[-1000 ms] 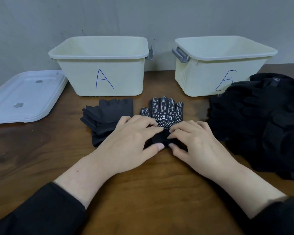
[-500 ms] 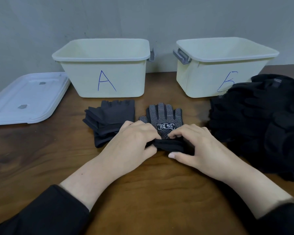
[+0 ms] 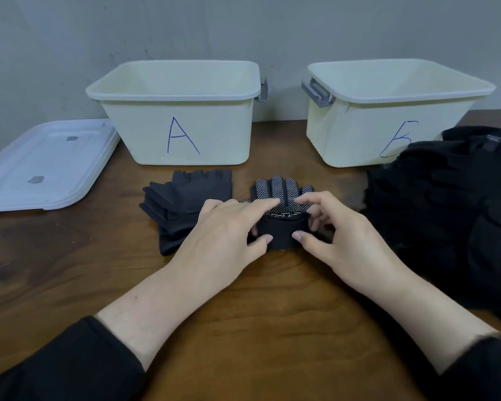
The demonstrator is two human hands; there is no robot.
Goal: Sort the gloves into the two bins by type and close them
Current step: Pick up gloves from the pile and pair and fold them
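You have both hands, left hand (image 3: 229, 227) and right hand (image 3: 342, 233), pinching the cuff of the dotted glove (image 3: 281, 195) folded at mid-surface, so finish the fold, then judge whether bin A (image 3: 180, 134) or bin B (image 3: 382, 125) suits it.

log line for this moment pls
step: fold dotted glove | left hand: pinching cuff | right hand: pinching cuff | bin A, bin B: open | lids: off

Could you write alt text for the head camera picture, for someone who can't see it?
Left hand and right hand pinch the cuff of a dotted glove on a wooden table. Behind stand open bins A and B, with fingerless gloves left.
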